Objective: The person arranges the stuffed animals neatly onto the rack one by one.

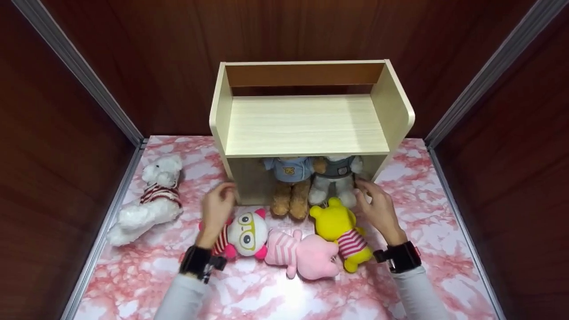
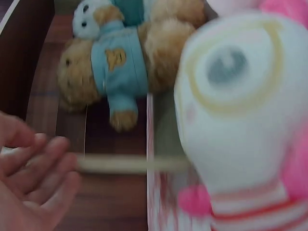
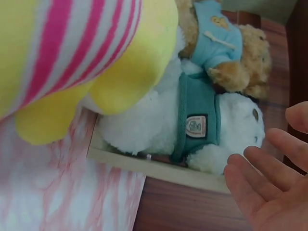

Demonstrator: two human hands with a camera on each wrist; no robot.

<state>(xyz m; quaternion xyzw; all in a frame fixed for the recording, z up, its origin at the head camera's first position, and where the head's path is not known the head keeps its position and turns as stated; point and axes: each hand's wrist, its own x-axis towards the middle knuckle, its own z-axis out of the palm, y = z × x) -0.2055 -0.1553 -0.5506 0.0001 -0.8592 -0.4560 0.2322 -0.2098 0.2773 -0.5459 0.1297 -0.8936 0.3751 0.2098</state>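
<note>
In the head view a small pale wooden shelf [image 1: 306, 126] stands against the back wall. My left hand [image 1: 215, 213] is at its left side panel, fingers loosely bent and holding nothing. On the other side my right hand [image 1: 380, 211] is beside the right panel, with slightly bent fingers near a white plush in a green vest [image 1: 341, 183]. That plush sits in the lower compartment next to a brown teddy bear [image 1: 291, 186] in a blue hoodie; the shelf board hides most of both heads. In the right wrist view, the fingertips [image 3: 236, 166] overlap the white plush's head end.
In front of the shelf lie a panda plush [image 1: 244, 235] with yellow glasses, a pink striped plush [image 1: 315, 258] and a yellow bear plush [image 1: 335, 222]. A white plush in a striped top [image 1: 160, 195] lies at left on the marbled surface [image 1: 146, 284]. Dark wooden walls [image 1: 66, 146] enclose the space.
</note>
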